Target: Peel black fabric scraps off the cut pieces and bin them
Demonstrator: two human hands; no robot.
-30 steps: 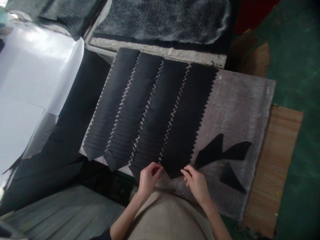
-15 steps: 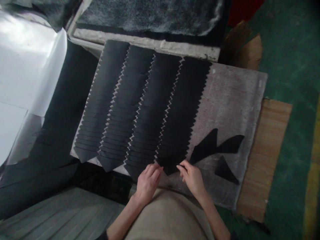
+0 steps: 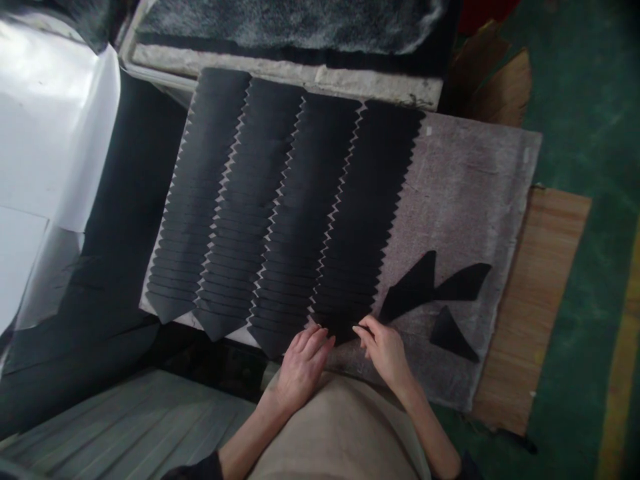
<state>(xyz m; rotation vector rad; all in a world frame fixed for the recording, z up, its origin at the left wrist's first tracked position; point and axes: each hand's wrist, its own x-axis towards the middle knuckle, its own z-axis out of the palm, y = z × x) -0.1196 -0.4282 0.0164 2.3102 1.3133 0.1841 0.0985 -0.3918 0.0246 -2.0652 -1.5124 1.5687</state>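
Several rows of overlapping black pointed fabric pieces (image 3: 305, 200) lie fanned out on a grey felt board (image 3: 475, 187). My left hand (image 3: 303, 363) rests flat with fingers stretched out on the near end of the rightmost row (image 3: 365, 220). My right hand (image 3: 384, 350) pinches the tip of the nearest black piece (image 3: 345, 327) of that row between thumb and fingers. To the right lie loose black cut shapes (image 3: 430, 287) and a smaller one (image 3: 450, 333).
A wooden board (image 3: 540, 300) sticks out under the felt at right, over a green floor (image 3: 590, 100). A large black sheet (image 3: 110, 267) and white sheet (image 3: 45, 120) lie at left. Dark fuzzy material (image 3: 300, 20) sits in a tray behind.
My left hand has opened from a pinch and now lies flat on the row's near end. The right hand stays pinching the piece. The view shifted slightly.
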